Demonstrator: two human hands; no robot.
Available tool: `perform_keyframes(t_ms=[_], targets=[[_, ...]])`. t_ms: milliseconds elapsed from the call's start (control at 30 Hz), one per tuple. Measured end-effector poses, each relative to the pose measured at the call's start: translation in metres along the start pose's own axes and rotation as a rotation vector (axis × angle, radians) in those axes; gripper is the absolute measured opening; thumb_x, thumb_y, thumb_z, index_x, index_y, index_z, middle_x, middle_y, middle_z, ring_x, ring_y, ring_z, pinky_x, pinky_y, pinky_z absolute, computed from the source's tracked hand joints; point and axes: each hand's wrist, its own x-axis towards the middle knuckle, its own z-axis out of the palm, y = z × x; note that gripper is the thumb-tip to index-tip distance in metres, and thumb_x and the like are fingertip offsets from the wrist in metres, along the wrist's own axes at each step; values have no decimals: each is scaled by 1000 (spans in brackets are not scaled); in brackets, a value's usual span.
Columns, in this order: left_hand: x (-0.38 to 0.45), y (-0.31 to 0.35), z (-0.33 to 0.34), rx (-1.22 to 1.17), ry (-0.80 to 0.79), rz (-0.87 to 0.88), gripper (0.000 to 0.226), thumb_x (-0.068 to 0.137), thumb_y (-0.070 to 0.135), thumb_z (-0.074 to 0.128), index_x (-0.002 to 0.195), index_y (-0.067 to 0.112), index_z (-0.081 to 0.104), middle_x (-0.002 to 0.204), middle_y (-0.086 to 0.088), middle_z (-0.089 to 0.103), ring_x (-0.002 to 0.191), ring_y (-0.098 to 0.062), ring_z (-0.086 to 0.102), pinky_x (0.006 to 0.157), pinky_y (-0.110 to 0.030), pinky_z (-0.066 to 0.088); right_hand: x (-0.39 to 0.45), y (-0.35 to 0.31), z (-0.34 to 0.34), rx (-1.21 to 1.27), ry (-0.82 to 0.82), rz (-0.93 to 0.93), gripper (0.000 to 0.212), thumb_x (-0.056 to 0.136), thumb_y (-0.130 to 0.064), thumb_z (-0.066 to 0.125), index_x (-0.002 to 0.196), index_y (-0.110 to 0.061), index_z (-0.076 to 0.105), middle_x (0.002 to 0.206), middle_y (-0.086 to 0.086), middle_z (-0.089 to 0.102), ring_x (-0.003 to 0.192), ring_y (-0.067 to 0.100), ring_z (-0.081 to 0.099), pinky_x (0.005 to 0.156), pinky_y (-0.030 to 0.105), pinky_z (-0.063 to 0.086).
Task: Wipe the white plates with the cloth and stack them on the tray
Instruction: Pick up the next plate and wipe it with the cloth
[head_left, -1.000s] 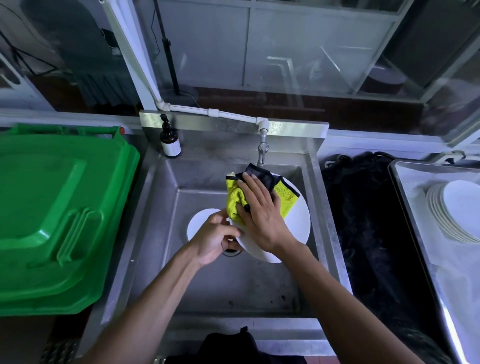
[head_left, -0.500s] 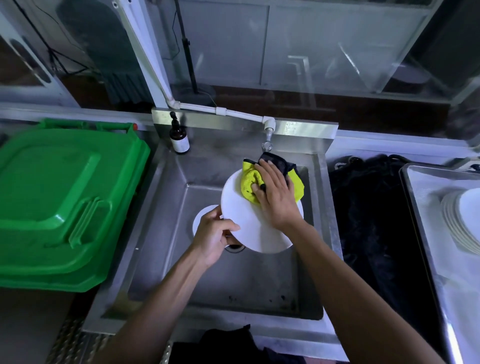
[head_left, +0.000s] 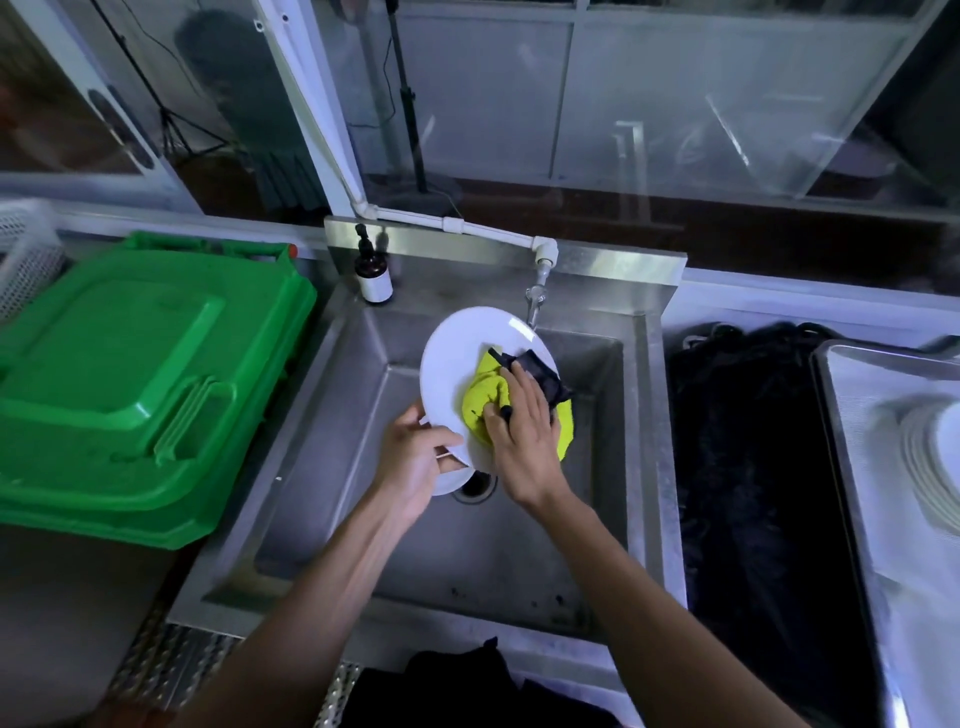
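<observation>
Head view: at the centre of the frame our right hand (head_left: 519, 426) presses a cloth (head_left: 485, 397), yellow with a black part, against the face of a white plate (head_left: 457, 353), fingers curled over the bunched fabric. Our left hand (head_left: 413, 462) pinches the plate's lower left rim, thumb on the face and fingers behind it. The plate stands tilted on edge over the sink (head_left: 524, 551), its top just beside the tap (head_left: 535, 299). Part of the cloth hangs past the plate's right edge. Low behind the left hand a second plate (head_left: 449, 480) shows as a white sliver lying in the basin, next to the drain (head_left: 475, 486).

On the sink's back ledge, upper left of the basin, stands a dark bottle (head_left: 373, 275) with a white label. A green bin lid (head_left: 130, 379) fills the left of the frame. Right of the sink lies a dark cloth-like heap (head_left: 748, 467), and beyond it, at the right edge, a tray (head_left: 852, 493) carries a stack (head_left: 930, 467) of white plates, blurred and partly cut off.
</observation>
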Motion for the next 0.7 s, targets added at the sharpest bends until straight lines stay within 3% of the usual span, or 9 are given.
perform_keyframes(t_ms=[133,200,400,567,700], targets=[[-1,-7,0,-53,3,12,51,76,-23,46,114,5,68,101,-21,70,90,-35,65,71,-39,57,-14,-14,15,105,-13,-15,53,108,-32,40,159,-29,25,167,-17,9,152,-2,-1,121,41,-5],[-4,-8,-4,-85,16,14,53,75,-24,45,110,6,70,100,-20,70,87,-33,67,64,-34,56,-17,-14,18,112,-22,-50,53,108,-30,40,159,-29,24,167,-18,8,152,-2,-3,120,39,-5],[-11,-12,-11,-125,82,40,48,68,-23,51,104,3,70,98,-24,71,86,-38,67,67,-40,59,-32,2,20,70,-49,-97,54,108,-32,39,159,-28,24,167,-18,10,150,-7,-3,121,39,0],[-17,-16,-18,-108,105,29,62,54,-10,59,116,-3,64,105,-24,70,90,-41,69,85,-61,56,-32,23,17,-11,-45,-46,55,108,-29,40,159,-28,21,167,-15,11,151,-3,-1,124,45,1],[-17,-18,-26,-70,90,3,58,55,-8,60,111,2,65,103,-17,72,87,-36,72,68,-52,59,-15,32,11,-47,-32,0,55,108,-33,38,160,-29,19,167,-16,11,153,3,1,123,48,3]])
